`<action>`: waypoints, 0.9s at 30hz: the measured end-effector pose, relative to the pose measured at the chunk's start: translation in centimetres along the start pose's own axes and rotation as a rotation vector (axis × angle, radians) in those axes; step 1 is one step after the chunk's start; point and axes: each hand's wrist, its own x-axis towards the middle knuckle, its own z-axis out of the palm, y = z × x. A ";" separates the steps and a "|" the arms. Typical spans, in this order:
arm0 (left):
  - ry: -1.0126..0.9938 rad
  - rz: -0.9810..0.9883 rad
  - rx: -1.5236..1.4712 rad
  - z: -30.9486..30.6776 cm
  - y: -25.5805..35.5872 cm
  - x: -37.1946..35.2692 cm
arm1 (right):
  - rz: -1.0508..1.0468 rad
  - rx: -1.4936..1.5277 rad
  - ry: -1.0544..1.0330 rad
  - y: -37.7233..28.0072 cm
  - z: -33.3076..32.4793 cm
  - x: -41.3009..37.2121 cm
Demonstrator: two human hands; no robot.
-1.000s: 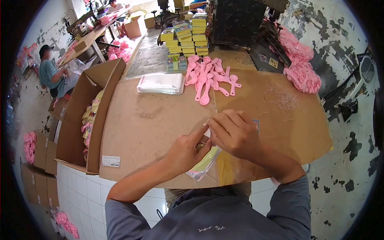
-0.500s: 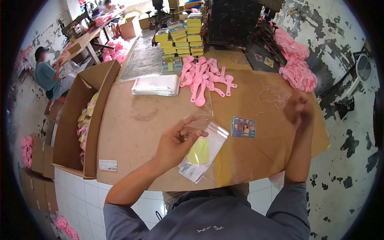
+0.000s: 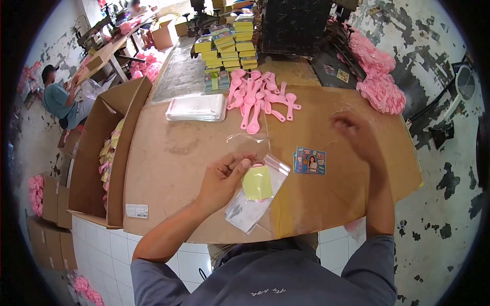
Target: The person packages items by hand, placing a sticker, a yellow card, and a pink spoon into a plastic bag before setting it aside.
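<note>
Between the thumb and fingers of my left hand (image 3: 224, 181) is a clear plastic packet with a yellow-green card (image 3: 258, 183) in it. Beneath it on the cardboard lie clear bags (image 3: 245, 214) with a flap at the upper right. My right hand (image 3: 354, 135) hangs over the right part of the cardboard, fingers bent and slightly blurred, and I cannot make out anything in it. Left of that hand lie small blue printed cards (image 3: 310, 161). A heap of pink spoons (image 3: 253, 102) is farther back, beside a stack of clear bags (image 3: 196, 107).
An open carton (image 3: 97, 153) of wrapped pieces stands left of the cardboard-covered table (image 3: 168, 173). Stacked yellow-edged cards (image 3: 229, 46) and a black box (image 3: 293, 28) are at the back. Pink bundles (image 3: 380, 94) lie back right. A person (image 3: 61, 97) sits far left.
My right hand has moved left, toward the blue cards. The packet in my left hand has been raised and turned, so its yellow-green card shows more fully.
</note>
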 end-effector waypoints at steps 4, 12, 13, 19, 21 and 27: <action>-0.055 0.030 -0.033 0.3 -0.2 0.0 | -0.307 0.264 -0.310 -6.9 7.8 -1.1; -0.002 -0.009 -0.033 0.2 0.2 -0.1 | -0.019 0.676 -0.466 -7.7 12.6 -0.7; 0.021 -0.038 -0.040 0.2 0.0 -0.1 | 0.009 0.757 -0.482 -7.7 12.6 -0.7; 0.065 -0.059 -0.009 -0.3 -0.7 0.2 | 0.072 0.755 -0.414 -7.4 12.3 -1.0; 0.073 -0.040 -0.013 -0.2 -0.8 0.2 | 0.102 0.712 -0.402 -7.0 12.3 -1.0; 0.118 -0.035 0.056 -0.7 -0.9 0.2 | 0.071 0.753 -0.360 -6.2 12.4 -0.9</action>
